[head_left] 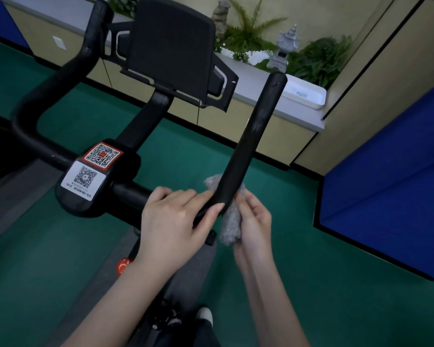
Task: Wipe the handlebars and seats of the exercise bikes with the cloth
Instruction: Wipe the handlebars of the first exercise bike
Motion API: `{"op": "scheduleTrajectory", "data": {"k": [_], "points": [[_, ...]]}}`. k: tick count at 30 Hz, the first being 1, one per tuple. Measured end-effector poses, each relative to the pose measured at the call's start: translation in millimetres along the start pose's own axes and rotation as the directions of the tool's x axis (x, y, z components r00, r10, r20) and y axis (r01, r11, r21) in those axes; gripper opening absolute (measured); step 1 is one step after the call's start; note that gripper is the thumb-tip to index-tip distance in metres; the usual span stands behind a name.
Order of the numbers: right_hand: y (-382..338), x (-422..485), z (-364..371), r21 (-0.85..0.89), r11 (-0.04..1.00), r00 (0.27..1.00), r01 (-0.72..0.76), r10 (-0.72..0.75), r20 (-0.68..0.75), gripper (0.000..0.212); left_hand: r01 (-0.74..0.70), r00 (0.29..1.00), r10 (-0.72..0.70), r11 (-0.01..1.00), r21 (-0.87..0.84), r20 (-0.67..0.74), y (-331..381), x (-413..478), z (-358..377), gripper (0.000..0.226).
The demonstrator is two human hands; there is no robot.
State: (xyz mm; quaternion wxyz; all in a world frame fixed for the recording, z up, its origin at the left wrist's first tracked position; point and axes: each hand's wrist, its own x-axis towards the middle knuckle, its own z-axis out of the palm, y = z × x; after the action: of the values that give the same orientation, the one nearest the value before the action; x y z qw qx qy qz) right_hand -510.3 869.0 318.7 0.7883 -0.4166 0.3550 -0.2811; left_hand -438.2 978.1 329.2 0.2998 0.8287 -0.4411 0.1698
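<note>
Just right of the handlebar's [258, 126] centre clamp [95, 179] with its QR stickers, the left hand [173, 219] clasps the bar's bend, fingers over the top and thumb on the near side, while the right hand [256, 221] beside it grips the grey cloth [229, 226] in curled fingers, wrapped under that bend.

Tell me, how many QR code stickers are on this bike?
2. The red-framed sticker is on the handlebar's centre block; the white sticker lies directly below it, nearer the person. Hidden sides may carry more.
</note>
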Motion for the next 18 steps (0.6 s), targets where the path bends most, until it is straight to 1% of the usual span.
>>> {"op": "scheduleTrajectory", "data": {"k": [2,4,7,9,11,15,17,18], "points": [[4.1,-5.1,-0.9,0.009,1.0,0.999,-0.025,0.025,0.028,0.023,-0.003,1.0,0.003,1.0,0.005,0.001,0.0,0.8,-0.8,0.029],[2.3,-2.9,-1.5,-0.002,1.0,0.999,-0.026,0.026,0.025,0.023,-0.004,1.0,0.004,1.0,0.014,0.018,0.2,1.7,-1.3,0.03],[-9.3,11.9,0.7,-0.002,1.0,0.999,0.014,-0.014,-0.033,0.017,0.011,0.998,-0.014,0.999,0.04,0.054,2.8,3.0,-2.8,0.037],[-14.5,20.8,3.0,-0.006,0.999,0.996,0.05,-0.051,-0.073,0.017,0.038,0.997,-0.042,0.997,0.063,0.062,5.4,6.2,-3.2,0.042],[-14.0,22.5,2.6,-0.055,0.995,0.993,0.083,-0.088,-0.082,0.017,0.065,0.994,-0.071,0.995,0.078,0.08,9.7,11.2,-2.2,0.044],[-10.4,16.2,-8.6,-0.194,0.969,0.987,0.154,-0.159,-0.007,0.015,0.154,0.982,-0.161,0.985,0.071,0.102,25.0,24.2,2.9,0.04],[-14.2,19.3,-12.0,-0.249,0.941,0.97,0.228,-0.242,-0.024,0.015,0.197,0.974,-0.205,0.976,0.09,0.098,30.6,29.3,5.5,0.038],[-17.9,23.1,-12.3,-0.277,0.918,0.95,0.286,-0.31,-0.047,0.016,0.218,0.969,-0.228,0.971,0.097,0.1,32.8,30.8,6.6,0.037]]}}
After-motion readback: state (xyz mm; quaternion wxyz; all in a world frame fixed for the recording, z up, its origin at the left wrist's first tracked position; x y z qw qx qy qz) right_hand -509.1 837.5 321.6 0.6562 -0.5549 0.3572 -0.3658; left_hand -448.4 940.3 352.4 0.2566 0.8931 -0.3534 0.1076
